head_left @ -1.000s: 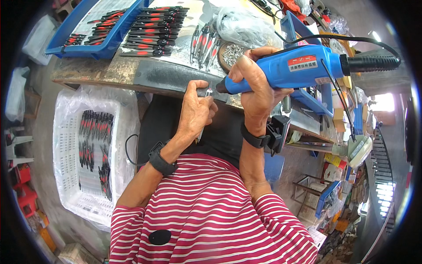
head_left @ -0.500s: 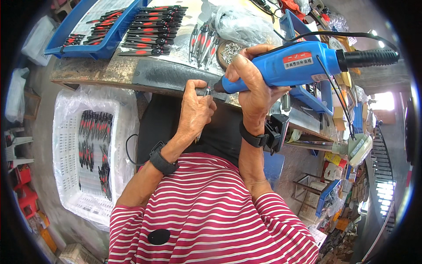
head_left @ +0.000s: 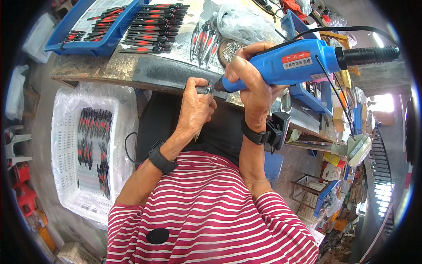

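Note:
My right hand (head_left: 251,79) is wrapped round a blue electric screwdriver (head_left: 285,61), which lies nearly level with its black nose pointing left. My left hand (head_left: 195,103) is closed on a slim pointed tool (head_left: 208,89); its metal end shows at the fingertips, and a tip pokes out below the palm. The screwdriver's nose meets the tool's end, though the exact contact is too small to make out. Just beyond, several similar black-and-red tools (head_left: 203,42) lie on the bench beside a round dish of small screws (head_left: 231,50).
Black-and-red tools are stacked (head_left: 154,28) on the bench (head_left: 101,70), next to a blue tray (head_left: 99,48) of more. A clear plastic bag (head_left: 246,24) lies behind the screws. At my left stands a white plastic-lined crate (head_left: 66,176) with tools inside. A cable (head_left: 325,31) runs above the screwdriver.
Both hands keep almost the same place and grip. The view has shifted very slightly; nothing has been taken up or let go.

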`<state>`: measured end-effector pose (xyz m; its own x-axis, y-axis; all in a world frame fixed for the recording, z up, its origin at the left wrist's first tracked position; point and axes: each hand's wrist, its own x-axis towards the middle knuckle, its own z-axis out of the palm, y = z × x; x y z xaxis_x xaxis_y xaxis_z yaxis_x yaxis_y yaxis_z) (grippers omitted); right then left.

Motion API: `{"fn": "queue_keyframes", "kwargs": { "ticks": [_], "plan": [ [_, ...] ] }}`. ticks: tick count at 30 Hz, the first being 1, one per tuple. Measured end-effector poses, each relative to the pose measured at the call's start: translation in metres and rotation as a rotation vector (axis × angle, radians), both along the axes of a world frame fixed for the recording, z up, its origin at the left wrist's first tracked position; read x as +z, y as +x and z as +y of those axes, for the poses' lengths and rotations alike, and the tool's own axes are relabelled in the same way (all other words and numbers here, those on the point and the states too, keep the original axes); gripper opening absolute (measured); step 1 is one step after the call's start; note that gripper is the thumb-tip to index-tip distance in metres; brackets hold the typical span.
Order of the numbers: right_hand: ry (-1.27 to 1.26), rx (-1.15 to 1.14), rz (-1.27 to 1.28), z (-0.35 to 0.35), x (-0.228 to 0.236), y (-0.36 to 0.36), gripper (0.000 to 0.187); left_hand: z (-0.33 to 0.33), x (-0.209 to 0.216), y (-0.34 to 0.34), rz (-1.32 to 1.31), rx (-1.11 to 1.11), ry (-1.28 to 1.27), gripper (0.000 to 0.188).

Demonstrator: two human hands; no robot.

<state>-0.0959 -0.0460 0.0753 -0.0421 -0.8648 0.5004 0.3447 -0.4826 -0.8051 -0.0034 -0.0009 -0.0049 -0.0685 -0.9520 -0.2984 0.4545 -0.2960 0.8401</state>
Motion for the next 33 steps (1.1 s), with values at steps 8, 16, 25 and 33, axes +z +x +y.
{"fn": "queue_keyframes", "kwargs": {
  "ticks": [8, 16, 25, 33],
  "plan": [
    [-0.052, -0.264, 0.160, 0.002, 0.002, 0.007, 0.012, 0.001, -0.001, -0.002, 0.042, 0.031, 0.009, 0.028],
    [-0.138, 0.036, 0.548, -0.007, 0.014, 0.001, 0.016, 0.000, -0.002, -0.003, 0.061, 0.065, 0.007, 0.026],
    [-0.243, -0.334, 0.589, 0.006, 0.010, 0.011, 0.010, 0.002, -0.001, -0.005, 0.031, 0.073, -0.009, 0.025],
    [-0.258, -0.409, 0.607, 0.005, 0.005, 0.016, 0.008, 0.002, -0.004, -0.005, 0.042, 0.090, -0.022, 0.025]
  ]
}}
